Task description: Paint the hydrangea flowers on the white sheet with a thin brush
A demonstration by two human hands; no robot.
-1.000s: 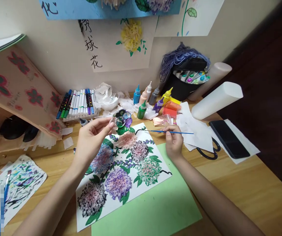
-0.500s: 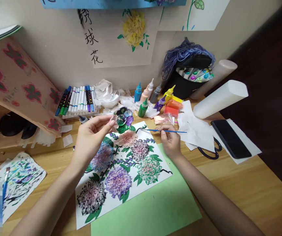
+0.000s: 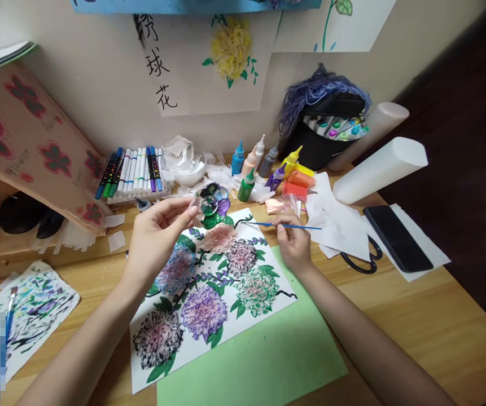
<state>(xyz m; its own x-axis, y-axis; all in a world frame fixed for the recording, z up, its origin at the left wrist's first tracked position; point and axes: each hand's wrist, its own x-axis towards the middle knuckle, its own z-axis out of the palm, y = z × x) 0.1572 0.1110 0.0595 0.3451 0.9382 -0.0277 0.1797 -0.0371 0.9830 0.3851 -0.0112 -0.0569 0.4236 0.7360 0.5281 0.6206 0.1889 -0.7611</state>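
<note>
My left hand [image 3: 164, 228] pinches the near edge of a small paint palette [image 3: 211, 204], whose wells carry black, blue, purple and green paint. Between the fingers of my right hand [image 3: 292, 239] is a thin blue paintbrush [image 3: 300, 226]. The brush tip points left, at a dark painted stem near the top of a white sheet [image 3: 234, 332]. Raised paper flowers in purple [image 3: 204, 313], green and pink [image 3: 258, 291], and black and pink [image 3: 158, 338] cover that sheet, with painted green leaves around them. A green sheet [image 3: 259, 366] lies partly beneath it. The palette hides part of the sheet's top edge.
Behind the sheet stand paint bottles, among them a green one [image 3: 246, 186] and a purple one [image 3: 275, 177]. Markers [image 3: 135, 169] fill a tray at back left. Scissors [image 3: 365, 264] and a phone [image 3: 398, 238] lie at right. A paint-stained cloth [image 3: 42, 313] holds another brush at left.
</note>
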